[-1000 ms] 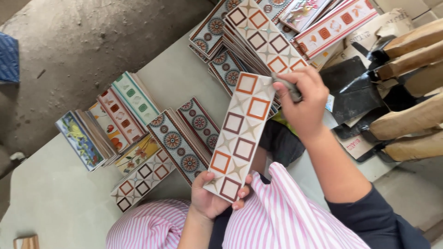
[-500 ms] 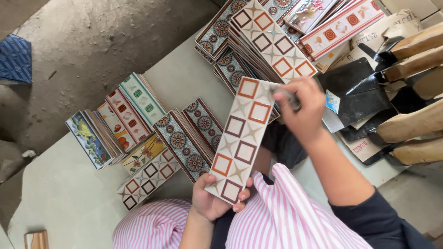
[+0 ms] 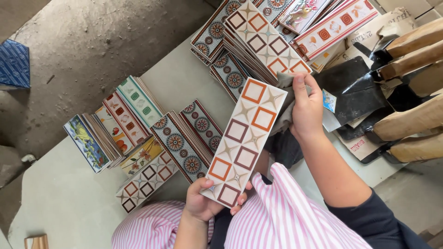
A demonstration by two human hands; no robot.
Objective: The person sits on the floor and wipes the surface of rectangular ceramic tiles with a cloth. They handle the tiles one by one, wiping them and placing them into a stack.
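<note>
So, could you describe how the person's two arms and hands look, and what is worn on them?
Both hands are bare, without gloves, rings or a watch. The left hand and its forearm show no sleeve. The right hand and forearm are also uncovered up to about the elbow, where a dark navy sleeve begins, pushed or rolled up. The pink and white striped cloth below covers the lap, not the arms.

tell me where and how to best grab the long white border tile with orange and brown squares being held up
The long white border tile with orange and brown squares is tilted, with its lower end pinched in the left hand. The right hand presses a grey cloth to its upper right edge. Probably best gripped at the bare long left edge, thumb on the face, coming from the left.
</note>
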